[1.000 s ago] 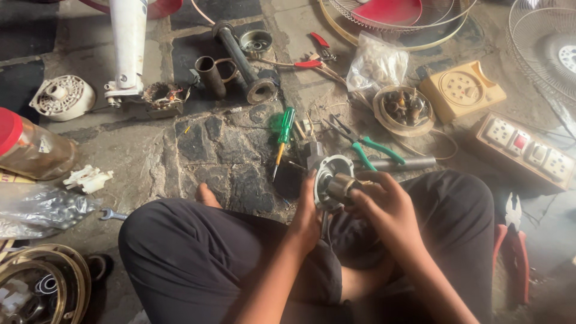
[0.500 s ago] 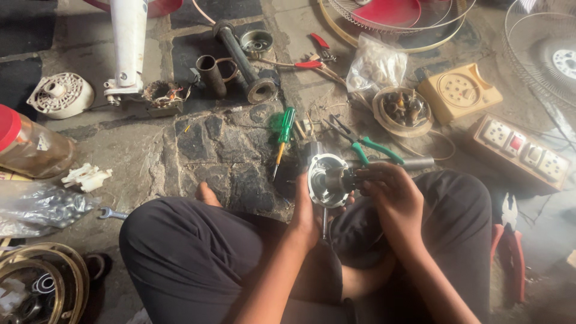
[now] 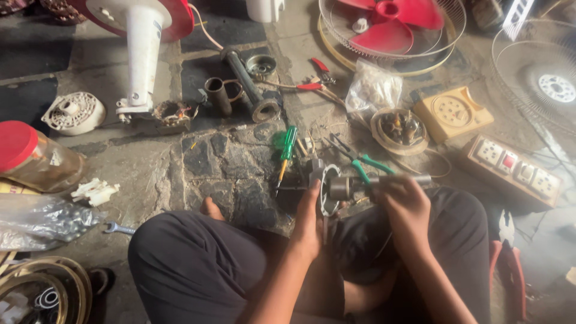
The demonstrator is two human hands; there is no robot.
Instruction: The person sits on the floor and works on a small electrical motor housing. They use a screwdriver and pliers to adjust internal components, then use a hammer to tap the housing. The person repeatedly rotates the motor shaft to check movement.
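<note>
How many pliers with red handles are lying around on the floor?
2. One pair of red-handled pliers lies near the red fan blade; another red-handled pair lies beside the person's right knee, partly hidden. More may be hidden among the clutter.

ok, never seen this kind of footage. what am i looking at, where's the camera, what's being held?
There is no machine here: a person sits cross-legged on a stone floor, and one camera worn on the head looks down at both bare hands. The left hand steadies a round metal motor housing from the side. The right hand grips a shaft-like metal part sticking out of it. Lying around: a green-handled screwdriver, green-handled pliers, a small wrench, a bowl of small parts, a socket strip, a red-lidded jar and a red fan blade in its wire guard.
</note>
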